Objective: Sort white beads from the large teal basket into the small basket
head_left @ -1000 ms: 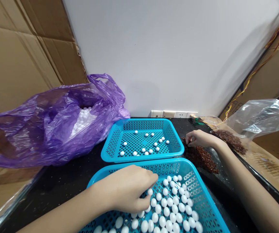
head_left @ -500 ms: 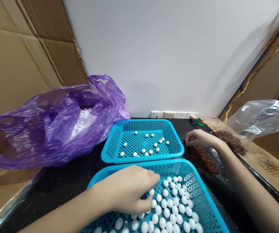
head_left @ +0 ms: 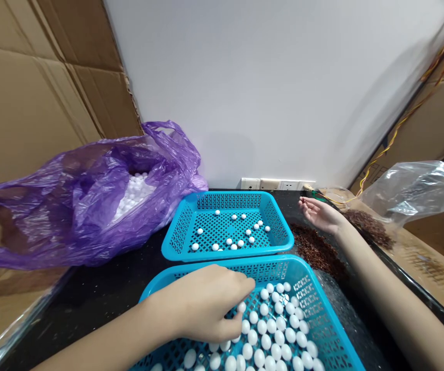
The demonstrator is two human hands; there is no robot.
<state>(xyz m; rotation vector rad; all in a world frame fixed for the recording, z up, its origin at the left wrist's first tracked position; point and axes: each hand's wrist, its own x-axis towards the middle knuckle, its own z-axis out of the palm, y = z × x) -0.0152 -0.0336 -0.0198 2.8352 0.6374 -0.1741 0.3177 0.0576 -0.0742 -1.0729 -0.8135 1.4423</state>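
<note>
My left hand [head_left: 216, 304] is over the near blue basket [head_left: 332, 319], its thumb and fingers closed around a white ball [head_left: 241, 307]. Many more white balls [head_left: 271, 325] lie loose on the basket floor. My right hand [head_left: 320, 214] is palm up above a pile of reddish-brown bits [head_left: 320, 252]. Its fingers are bent, and a small dark red bit [head_left: 304, 201] shows pinched at the fingertips. Behind the near basket stands a second blue basket [head_left: 227, 255] with several white balls [head_left: 240, 243] spread inside.
On the left a purple plastic bag [head_left: 90, 206] lies open with white balls [head_left: 134, 193] inside. Another brown pile [head_left: 368, 228] and a clear plastic bag [head_left: 418, 188] are at the right. Power sockets [head_left: 270, 184] run along the wall base; cardboard [head_left: 32, 93] stands left.
My right hand has lifted off the reddish-brown pile and turned palm up, with a small bit at the fingertips. My left hand has stayed in place over the near basket.
</note>
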